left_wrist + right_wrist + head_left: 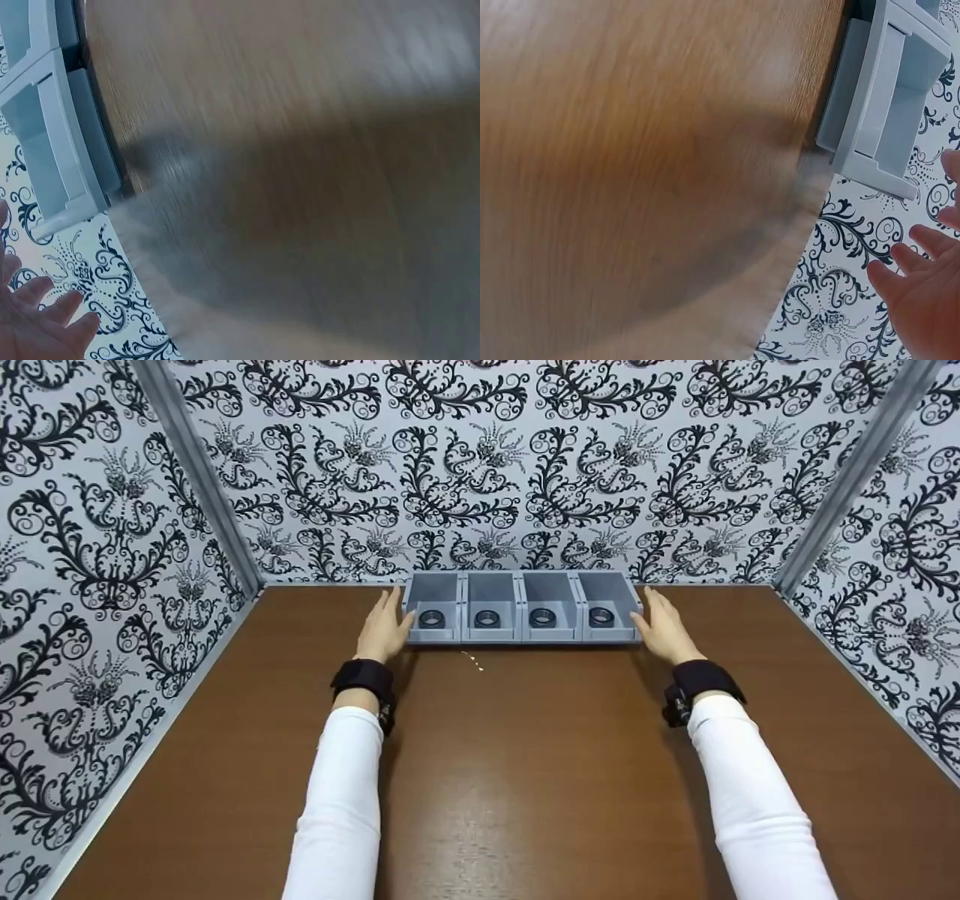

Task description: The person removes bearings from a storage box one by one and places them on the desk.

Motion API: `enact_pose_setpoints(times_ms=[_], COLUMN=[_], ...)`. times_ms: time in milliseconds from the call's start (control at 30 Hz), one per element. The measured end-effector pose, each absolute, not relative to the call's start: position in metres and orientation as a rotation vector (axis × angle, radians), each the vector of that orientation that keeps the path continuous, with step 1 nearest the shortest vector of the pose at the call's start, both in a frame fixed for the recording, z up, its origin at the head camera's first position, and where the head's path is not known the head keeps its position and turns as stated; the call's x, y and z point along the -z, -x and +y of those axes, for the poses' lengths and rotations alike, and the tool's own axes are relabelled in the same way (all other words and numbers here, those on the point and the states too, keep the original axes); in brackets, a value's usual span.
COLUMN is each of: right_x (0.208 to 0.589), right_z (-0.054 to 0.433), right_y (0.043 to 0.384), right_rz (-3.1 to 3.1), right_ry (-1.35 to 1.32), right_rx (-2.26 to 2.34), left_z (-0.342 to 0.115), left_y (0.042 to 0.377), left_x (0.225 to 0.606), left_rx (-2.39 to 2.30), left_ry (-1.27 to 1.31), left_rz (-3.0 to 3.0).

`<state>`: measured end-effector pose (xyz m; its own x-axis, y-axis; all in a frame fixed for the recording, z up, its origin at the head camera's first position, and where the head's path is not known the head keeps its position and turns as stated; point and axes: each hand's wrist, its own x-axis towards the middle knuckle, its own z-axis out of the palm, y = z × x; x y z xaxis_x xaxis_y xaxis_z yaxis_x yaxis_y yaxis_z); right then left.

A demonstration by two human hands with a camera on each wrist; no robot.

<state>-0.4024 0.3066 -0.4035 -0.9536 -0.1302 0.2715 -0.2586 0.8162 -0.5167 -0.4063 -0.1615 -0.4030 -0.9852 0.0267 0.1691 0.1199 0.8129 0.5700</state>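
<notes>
A row of joined grey bins (491, 636) stands at the back of the brown table, with a black ring-shaped piece (487, 619) in each compartment. Beside the row's left end is my left hand (384, 628), fingers extended and thumb at the front corner. On the opposite end my right hand (664, 628) mirrors it, its thumb by the right front corner. The left wrist view catches the end bin (64, 142) above the spread fingers of the left hand (37, 319). In the right wrist view the right hand (926, 292) lies below the other end bin (877, 97), fingers loosely spread.
Patterned panels (495, 472) rise behind the table (525, 765) and along both sides, joined by grey corner posts (199, 472). A few small pale specks (472, 660) show on the wood just in front of the bins. Both wrists wear black straps (364, 675).
</notes>
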Motion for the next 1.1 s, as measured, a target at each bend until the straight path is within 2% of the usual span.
enact_pose_setpoints(times_ms=[500, 1100], right_x=[0.421, 0.429], right_z=[0.302, 0.302], right_y=[0.413, 0.425], right_rz=[-2.778, -2.776], right_ry=[-0.203, -0.120], right_rx=[-0.991, -1.055], left_z=[-0.158, -0.141], left_y=[0.415, 0.425], left_x=[0.411, 0.412], left_rx=[1.015, 1.237], left_ry=[0.073, -0.142], left_rz=[-2.877, -2.743])
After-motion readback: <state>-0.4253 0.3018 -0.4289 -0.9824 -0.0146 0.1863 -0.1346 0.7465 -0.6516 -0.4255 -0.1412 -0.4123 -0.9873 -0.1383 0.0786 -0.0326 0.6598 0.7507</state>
